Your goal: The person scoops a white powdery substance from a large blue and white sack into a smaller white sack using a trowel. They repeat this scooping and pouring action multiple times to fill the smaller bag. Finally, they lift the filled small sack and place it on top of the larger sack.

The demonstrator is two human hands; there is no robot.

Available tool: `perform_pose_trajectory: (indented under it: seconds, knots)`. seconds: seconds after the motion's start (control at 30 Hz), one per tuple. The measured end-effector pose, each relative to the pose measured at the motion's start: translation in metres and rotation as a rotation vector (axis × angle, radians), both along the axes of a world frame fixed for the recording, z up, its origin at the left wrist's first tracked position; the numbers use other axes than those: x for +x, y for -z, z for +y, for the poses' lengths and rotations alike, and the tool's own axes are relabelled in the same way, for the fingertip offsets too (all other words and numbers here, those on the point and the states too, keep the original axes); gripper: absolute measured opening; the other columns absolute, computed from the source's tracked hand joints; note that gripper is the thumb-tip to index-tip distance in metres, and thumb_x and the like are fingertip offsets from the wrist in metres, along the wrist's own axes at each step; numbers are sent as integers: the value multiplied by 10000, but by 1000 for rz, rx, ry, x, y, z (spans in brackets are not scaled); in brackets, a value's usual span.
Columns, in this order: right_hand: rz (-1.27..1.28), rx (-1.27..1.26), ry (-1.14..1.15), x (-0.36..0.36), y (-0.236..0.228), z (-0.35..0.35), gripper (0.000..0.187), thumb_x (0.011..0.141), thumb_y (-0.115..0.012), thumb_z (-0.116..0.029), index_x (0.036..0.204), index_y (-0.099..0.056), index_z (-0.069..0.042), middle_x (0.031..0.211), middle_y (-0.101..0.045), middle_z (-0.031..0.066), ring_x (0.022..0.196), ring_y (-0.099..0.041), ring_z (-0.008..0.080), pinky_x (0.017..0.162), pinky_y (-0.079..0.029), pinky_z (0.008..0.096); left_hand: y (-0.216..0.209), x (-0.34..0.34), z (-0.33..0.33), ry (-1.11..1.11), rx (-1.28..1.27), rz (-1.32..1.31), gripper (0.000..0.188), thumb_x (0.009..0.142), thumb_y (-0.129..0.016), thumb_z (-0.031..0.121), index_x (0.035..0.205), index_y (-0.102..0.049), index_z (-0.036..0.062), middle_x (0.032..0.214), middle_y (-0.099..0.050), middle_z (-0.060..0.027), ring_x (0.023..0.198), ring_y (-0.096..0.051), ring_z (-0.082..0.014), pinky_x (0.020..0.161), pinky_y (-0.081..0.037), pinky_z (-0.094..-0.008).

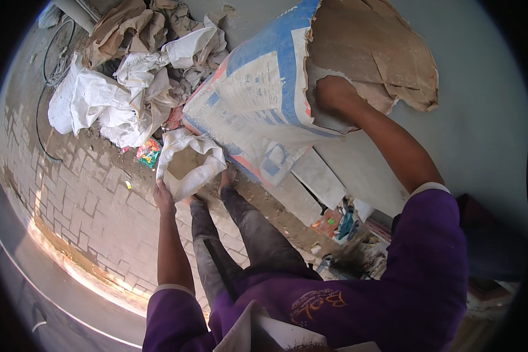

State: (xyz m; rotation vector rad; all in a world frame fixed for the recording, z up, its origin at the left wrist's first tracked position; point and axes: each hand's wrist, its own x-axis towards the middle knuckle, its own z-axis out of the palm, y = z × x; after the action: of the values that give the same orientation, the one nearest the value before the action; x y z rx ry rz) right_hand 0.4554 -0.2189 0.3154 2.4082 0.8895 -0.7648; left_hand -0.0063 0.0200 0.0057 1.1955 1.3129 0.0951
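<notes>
My left hand (163, 195) is closed on the rim of a white woven sack (185, 182), which hangs open-mouthed by my feet with sandy grey-brown stuff inside. A large blue, white and red paper bag (255, 82) leans against the wall, dusty and torn open at the top, its brown inner paper spread wide. Inside that mouth is my right hand (337, 94), curled with its knuckles showing. Its fingertips are hidden, so what they hold cannot be made out. Grey powder coats the bag's inner side around the hand.
Crumpled white sacks (102, 100) and torn brown paper (123, 26) lie heaped at the far left. A small green and red packet (149, 152) lies near the sack. Pale boards (318, 179) and clutter (346, 220) stand to the right. A dark hose (41, 111) curves over the paving (94, 199).
</notes>
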Motion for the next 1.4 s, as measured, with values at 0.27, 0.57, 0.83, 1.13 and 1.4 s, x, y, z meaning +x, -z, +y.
perform_pose_trajectory:
  seconds: [0.27,0.57,0.83,1.13,1.4]
  knots:
    - [106,17,197,16,17,-6,361,867,-521,-269,982,-693,27,1042,-649,261,973,-634,393,856,-487,448,0,3,-7,-61,-45,-42,567,1013,-402,436,1260,-525,-59,1110,-622,-163,980,-606,-232,837,-482,-355]
    - [223,106,259,22,31,-21,455,884,-509,-332,923,-665,95,984,-637,305,921,-634,406,816,-479,452,-4,12,-11,-24,0,-67,566,1015,-395,425,1302,-496,-52,1156,-607,-190,1014,-606,-262,861,-483,-379]
    - [290,358,149,12,22,-21,377,914,-520,-282,801,-658,50,892,-643,233,720,-605,332,717,-479,423,-16,14,-15,-27,29,-13,564,1017,-385,421,1310,-490,-50,1169,-603,-189,1013,-608,-264,854,-492,-384]
    - [514,511,451,7,2,-14,356,912,-575,-263,709,-614,26,660,-579,119,527,-555,210,506,-466,361,-3,5,-8,-1,43,21,576,1012,-384,424,1321,-486,-52,1165,-607,-201,1015,-609,-278,843,-498,-390]
    - [595,656,782,9,-64,-35,350,926,-596,-329,766,-584,-18,669,-546,56,504,-487,131,462,-404,299,-10,16,-15,40,108,60,600,1009,-370,439,1329,-484,-55,1161,-606,-225,1022,-608,-310,865,-483,-396]
